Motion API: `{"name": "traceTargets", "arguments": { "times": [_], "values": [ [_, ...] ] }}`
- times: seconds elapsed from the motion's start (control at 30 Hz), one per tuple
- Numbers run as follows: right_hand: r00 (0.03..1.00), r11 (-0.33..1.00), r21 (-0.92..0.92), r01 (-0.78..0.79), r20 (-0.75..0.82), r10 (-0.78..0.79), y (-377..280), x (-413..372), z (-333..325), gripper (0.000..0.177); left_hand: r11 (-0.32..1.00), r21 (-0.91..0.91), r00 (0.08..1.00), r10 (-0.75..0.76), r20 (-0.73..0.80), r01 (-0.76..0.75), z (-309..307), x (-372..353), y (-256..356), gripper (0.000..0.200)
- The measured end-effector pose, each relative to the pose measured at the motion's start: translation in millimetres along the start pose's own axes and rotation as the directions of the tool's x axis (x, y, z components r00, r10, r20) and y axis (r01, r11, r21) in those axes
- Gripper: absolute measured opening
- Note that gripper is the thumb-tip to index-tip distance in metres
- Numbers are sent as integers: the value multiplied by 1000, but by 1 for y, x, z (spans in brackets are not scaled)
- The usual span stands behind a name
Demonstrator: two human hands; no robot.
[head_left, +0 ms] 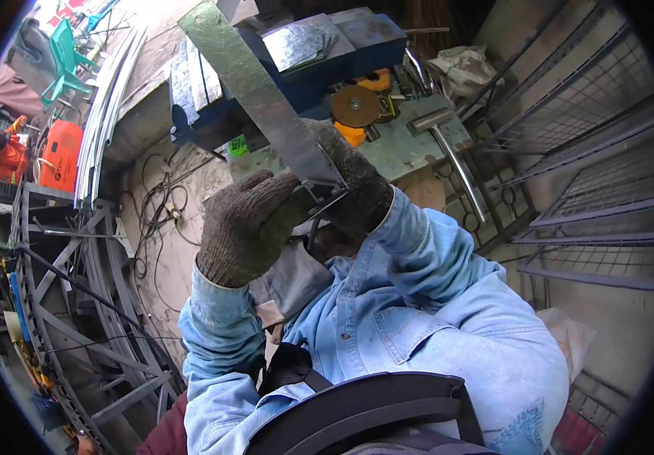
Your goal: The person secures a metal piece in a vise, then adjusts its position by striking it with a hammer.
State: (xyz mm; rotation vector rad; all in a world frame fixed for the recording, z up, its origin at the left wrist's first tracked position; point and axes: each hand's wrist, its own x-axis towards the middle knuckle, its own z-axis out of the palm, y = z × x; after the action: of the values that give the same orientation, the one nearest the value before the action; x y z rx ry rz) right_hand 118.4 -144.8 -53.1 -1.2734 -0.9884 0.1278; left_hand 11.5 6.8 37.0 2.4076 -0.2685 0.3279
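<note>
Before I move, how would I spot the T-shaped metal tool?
Start at the green tabletop. On its right, past the round brown disc, lies the metal tool. Unlike that disc, its long shiny handle and crosswise head form a T.

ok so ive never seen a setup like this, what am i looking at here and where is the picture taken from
There's no machine here, just a person working by hand. The single picture comes from a camera worn on their head, looking forward and down, so their denim sleeves reach up from the bottom.

The left hand and right hand, both in dark knitted gloves, hold the lower end of a long flat metal bar.

Beyond them, a greenish worktop bears a tool with a round brown disc and what looks like a metal hammer, its handle sticking out past the edge.
</note>
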Motion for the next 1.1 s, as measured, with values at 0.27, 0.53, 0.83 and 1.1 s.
{"name": "traceTargets", "arguments": {
  "times": [0.27,0.53,0.83,1.1],
  "values": [
    [975,921,-320,221,44,-218,2,10,-12,66,991,53,993,121,4,-121,0,9,-11,32],
    [999,989,-143,45,-8,-47,2,4,-10,67,1000,-4,1000,21,10,-21,6,7,-3,23],
    [996,984,-158,83,-2,-85,-1,6,-13,65,1000,4,1000,15,5,-15,6,7,0,21],
    [988,950,-275,147,4,-152,0,4,-15,64,1000,-6,1000,-6,17,6,7,6,6,26]
  ]
}}
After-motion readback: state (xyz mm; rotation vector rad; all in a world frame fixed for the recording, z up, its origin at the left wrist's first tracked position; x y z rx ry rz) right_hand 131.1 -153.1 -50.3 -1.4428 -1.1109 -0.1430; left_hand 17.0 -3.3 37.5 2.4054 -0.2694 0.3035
